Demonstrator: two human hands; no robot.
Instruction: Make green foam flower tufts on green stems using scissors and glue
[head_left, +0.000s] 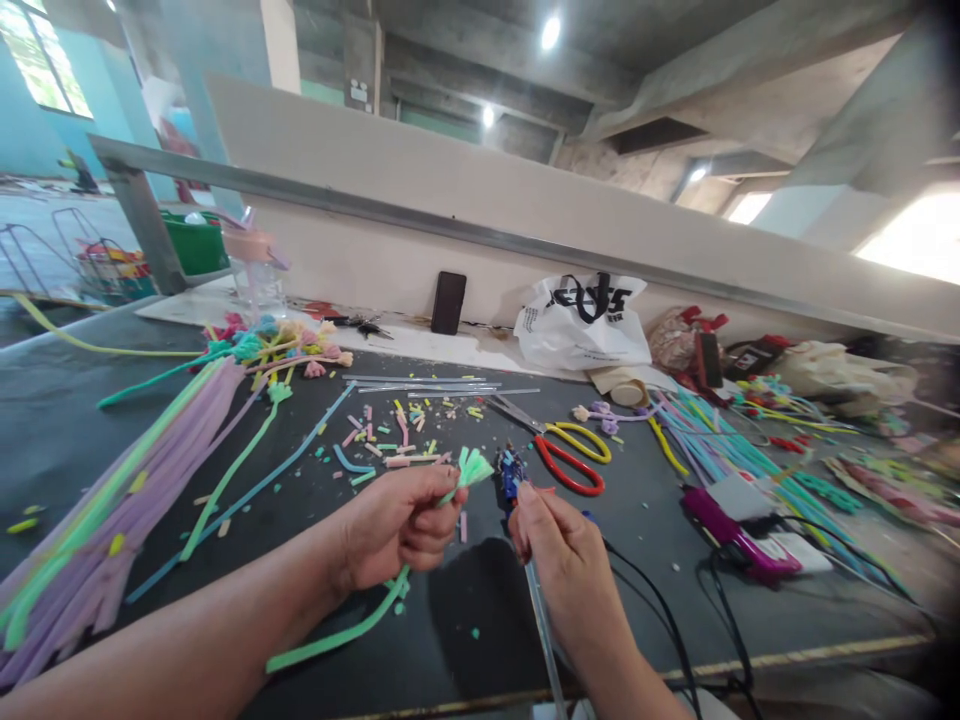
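Note:
My left hand is closed around a green chenille stem. The stem's frayed, tufted head pokes out above my thumb, while its tail curves down onto the dark tabletop. Fingers of my right hand wrap a blue glue gun, mostly hidden in the grip. From its rear a clear glue stick hangs down toward the table edge. The gun's dark tip points away from me, close to the tufted head but apart from it. Scissors with red and yellow handles lie just beyond my right hand.
Cut chenille bits and clear glue sticks lie ahead. A purple stem bundle is left; more stems and a purple corded device are right. Behind stand a phone, white bag and clear cup.

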